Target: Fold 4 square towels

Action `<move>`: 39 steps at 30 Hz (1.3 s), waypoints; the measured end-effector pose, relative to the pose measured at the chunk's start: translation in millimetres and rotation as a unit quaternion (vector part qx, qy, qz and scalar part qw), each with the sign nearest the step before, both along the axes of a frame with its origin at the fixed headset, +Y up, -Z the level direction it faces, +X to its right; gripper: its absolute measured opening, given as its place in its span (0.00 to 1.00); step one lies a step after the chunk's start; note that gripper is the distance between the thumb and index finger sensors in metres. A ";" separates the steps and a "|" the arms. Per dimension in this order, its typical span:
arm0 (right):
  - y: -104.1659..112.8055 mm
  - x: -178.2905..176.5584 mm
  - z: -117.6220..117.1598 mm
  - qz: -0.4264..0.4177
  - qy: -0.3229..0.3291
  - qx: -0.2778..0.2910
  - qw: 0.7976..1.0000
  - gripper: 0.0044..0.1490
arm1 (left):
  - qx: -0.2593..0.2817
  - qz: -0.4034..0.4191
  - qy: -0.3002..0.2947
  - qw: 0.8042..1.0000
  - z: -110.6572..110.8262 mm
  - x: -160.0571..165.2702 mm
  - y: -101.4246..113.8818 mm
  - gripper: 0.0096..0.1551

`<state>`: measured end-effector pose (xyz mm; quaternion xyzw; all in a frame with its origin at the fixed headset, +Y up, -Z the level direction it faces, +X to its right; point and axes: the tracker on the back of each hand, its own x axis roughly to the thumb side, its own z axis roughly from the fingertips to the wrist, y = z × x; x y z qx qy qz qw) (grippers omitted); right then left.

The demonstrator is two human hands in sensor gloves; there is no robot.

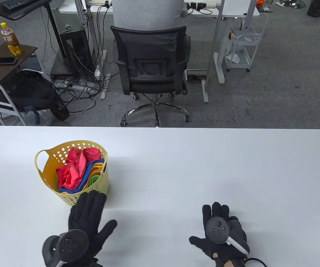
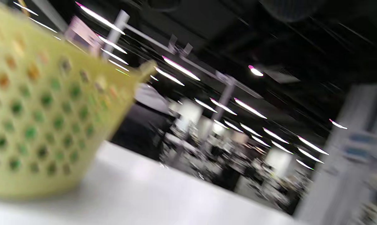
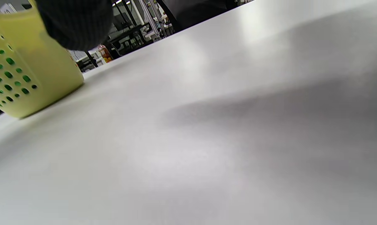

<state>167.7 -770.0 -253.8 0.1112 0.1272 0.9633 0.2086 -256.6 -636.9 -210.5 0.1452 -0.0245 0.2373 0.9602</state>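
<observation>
White table (image 1: 176,155) held a yellow perforated basket (image 1: 49,178) at nine o'clock, stuffed with red, blue, orange and green towels (image 1: 76,171); left hand (image 1: 87,219) and right hand (image 1: 222,232) lay spread, empty.

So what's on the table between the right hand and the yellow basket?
Nothing: in the table view, only bare white table lies between the right hand and the yellow basket; the left hand sits just below the basket.

White table (image 1: 204,167) stretching ahead of the hands, grey carpet floor (image 1: 287,83) lying beyond it, black mesh office chair (image 1: 151,66) standing straight ahead, white desk (image 1: 232,12) behind it, brown side table (image 1: 7,59) sitting far left, ceiling strip lights (image 2: 180,68) glowing overhead.
</observation>
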 end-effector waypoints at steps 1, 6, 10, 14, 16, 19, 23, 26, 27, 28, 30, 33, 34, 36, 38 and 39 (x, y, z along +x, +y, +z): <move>1.7 1.0 0.6 -0.006 -0.002 0.006 1.000 0.70 | 0.000 -0.022 0.024 0.999 -5.6 -5.2 12.6 0.51; 5.1 4.9 0.9 -0.036 -0.003 0.005 0.999 0.67 | -0.108 -0.181 0.155 0.965 -74.8 -26.7 55.7 0.47; 3.8 3.9 1.6 -0.043 0.001 -0.002 0.999 0.66 | -0.244 -0.155 0.164 0.943 -140.0 -36.1 30.2 0.50; 2.4 0.1 3.4 -0.042 0.012 -0.009 0.999 0.66 | -0.374 -0.153 0.195 0.894 -179.8 -42.9 -9.5 0.50; 1.2 -2.1 3.6 -0.045 0.017 -0.012 0.999 0.66 | -0.400 -0.160 0.219 0.875 -191.0 -47.7 -23.1 0.47; -1.9 -5.9 2.1 -0.046 0.024 -0.023 0.998 0.65 | -0.397 -0.142 0.239 0.875 -201.6 -57.2 -31.7 0.37; -5.7 -8.2 -1.3 -0.044 0.025 -0.033 0.998 0.65 | -0.363 -0.162 0.250 0.883 -201.1 -68.5 -20.4 0.24; -7.2 -7.2 -2.1 -0.045 0.023 -0.035 0.998 0.65 | -0.296 -0.132 0.249 0.913 -189.4 -75.7 9.0 0.23; -7.3 -6.6 -1.9 -0.045 0.022 -0.035 0.998 0.65 | -0.275 -0.108 0.245 0.923 -185.0 -77.2 20.1 0.23; -7.2 -5.7 -1.4 -0.046 0.021 -0.035 0.998 0.65 | -0.255 -0.090 0.239 0.933 -180.0 -78.4 33.6 0.23; -6.5 -3.6 0.2 -0.052 0.017 -0.032 0.998 0.65 | -0.197 -0.052 0.226 0.953 -166.3 -79.0 67.9 0.23; -5.5 -0.8 1.9 -0.058 0.013 -0.030 0.998 0.65 | -0.103 0.008 0.194 0.976 -143.6 -72.5 117.8 0.23; -5.0 0.1 2.0 -0.061 0.012 -0.029 0.998 0.65 | -0.079 0.029 0.178 0.980 -136.2 -68.9 132.5 0.23; -3.9 2.2 1.8 -0.067 0.007 -0.027 0.997 0.65 | -0.031 0.070 0.129 0.989 -118.4 -57.0 165.5 0.23; -3.1 4.0 1.5 -0.071 0.004 -0.024 0.997 0.65 | 0.019 0.111 0.082 0.990 -101.1 -41.6 194.5 0.23; -2.9 4.5 1.5 -0.072 0.003 -0.024 0.997 0.65 | 0.033 0.125 0.065 0.989 -95.5 -35.6 203.3 0.23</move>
